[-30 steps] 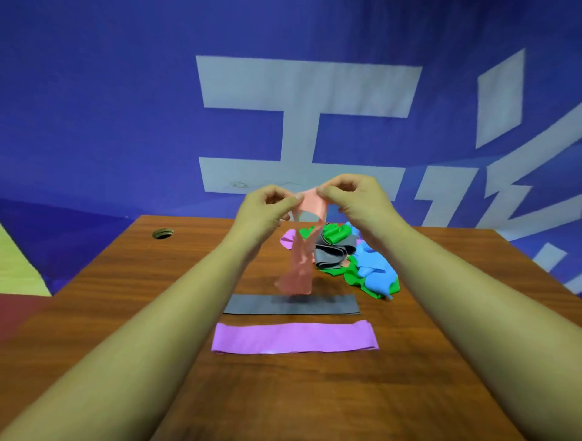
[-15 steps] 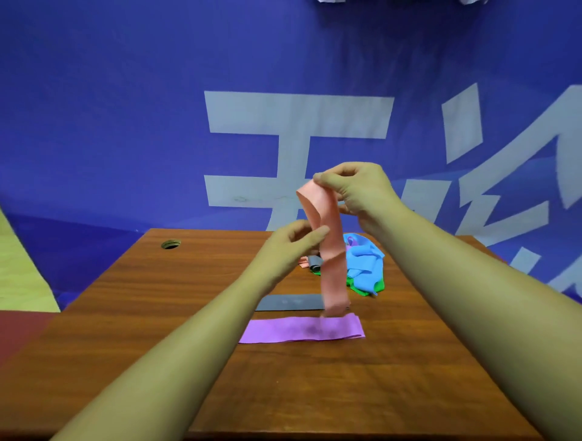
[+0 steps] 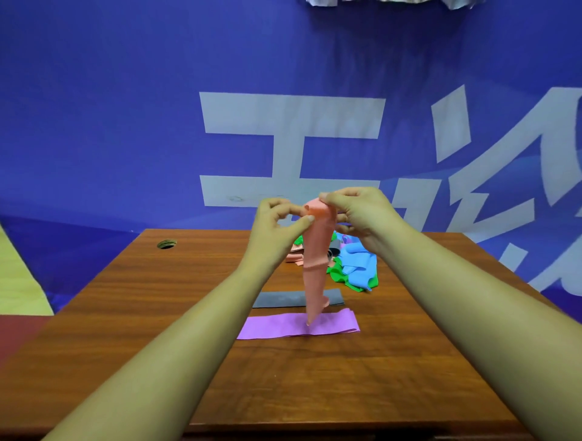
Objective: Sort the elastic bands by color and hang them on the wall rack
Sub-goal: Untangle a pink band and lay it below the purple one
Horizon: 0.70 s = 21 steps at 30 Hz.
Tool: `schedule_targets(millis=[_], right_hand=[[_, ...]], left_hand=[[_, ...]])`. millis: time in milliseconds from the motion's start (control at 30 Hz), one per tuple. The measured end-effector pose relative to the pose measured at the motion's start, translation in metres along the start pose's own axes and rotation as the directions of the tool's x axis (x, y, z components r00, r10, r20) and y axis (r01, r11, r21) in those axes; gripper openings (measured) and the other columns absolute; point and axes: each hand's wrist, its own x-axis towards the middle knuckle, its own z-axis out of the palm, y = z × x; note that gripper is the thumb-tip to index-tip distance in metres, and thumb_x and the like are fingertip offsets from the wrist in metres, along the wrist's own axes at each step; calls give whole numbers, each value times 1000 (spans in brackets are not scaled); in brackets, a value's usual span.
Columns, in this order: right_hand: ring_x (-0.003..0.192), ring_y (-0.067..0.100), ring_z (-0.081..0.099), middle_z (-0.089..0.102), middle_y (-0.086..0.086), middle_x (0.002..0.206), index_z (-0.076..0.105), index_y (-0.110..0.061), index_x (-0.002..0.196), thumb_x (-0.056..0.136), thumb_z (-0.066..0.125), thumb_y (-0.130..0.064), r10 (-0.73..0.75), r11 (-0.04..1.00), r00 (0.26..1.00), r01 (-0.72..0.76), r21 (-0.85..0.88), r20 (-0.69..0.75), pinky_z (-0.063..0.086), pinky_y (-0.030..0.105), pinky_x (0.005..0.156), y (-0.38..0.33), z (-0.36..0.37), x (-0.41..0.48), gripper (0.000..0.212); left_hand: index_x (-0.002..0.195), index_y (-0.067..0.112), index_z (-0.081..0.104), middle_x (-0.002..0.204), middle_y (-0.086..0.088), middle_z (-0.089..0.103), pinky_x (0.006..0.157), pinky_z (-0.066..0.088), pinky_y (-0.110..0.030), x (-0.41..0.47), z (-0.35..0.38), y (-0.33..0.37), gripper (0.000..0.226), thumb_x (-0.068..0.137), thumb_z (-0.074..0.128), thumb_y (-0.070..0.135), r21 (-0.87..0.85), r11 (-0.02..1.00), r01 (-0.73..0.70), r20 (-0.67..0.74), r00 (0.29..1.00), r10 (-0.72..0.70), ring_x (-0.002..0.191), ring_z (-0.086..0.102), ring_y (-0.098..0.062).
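A salmon-pink elastic band (image 3: 315, 267) hangs down in the air over the wooden table (image 3: 157, 299). My left hand (image 3: 277, 226) and my right hand (image 3: 359, 214) both pinch its top end, close together. Its lower tip dangles just above a purple band (image 3: 277, 327) lying flat on the table. A grey band (image 3: 277, 299) lies flat just behind the purple one. A tangled pile of blue, green, pink and grey bands (image 3: 356, 267) sits further back, partly hidden by my hands. No wall rack is clearly visible.
A blue wall with large pale lettering (image 3: 283, 119) stands right behind the table. A round cable hole (image 3: 167, 244) is at the table's far left corner. Something pale (image 3: 378, 2) shows at the frame's very top edge.
My left hand rose from the band's middle to its top end beside my right hand. The pink band now hangs narrower and more bunched.
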Motion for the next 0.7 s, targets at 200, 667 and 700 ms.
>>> schedule_targets(millis=[200,667,700], right_hand=[[81,15,66,72,-1,83,70,-18,89,88,66,-33,72,997,966,-67,-29,248,46,32,80,22,-2,-7,15],[42,8,39,45,-4,49,63,-8,74,88,67,-9,7,994,985,-25,103,172,38,21,49,34,7,-11,14],[43,8,37,43,-5,48,60,-11,69,89,66,-8,3,993,988,-22,120,156,36,21,49,33,7,-9,21]], left_hand=[[85,10,70,74,4,66,61,44,-9,8,-9,20,7,89,67,15,-198,975,98,-6,995,-101,66,58,-1],[69,21,68,72,3,58,64,37,-25,-2,-21,4,47,94,49,55,-100,897,430,198,892,-406,71,51,-14],[70,21,70,73,5,63,64,39,-22,-6,-22,5,46,94,48,54,-70,916,394,236,899,-369,72,54,-11]])
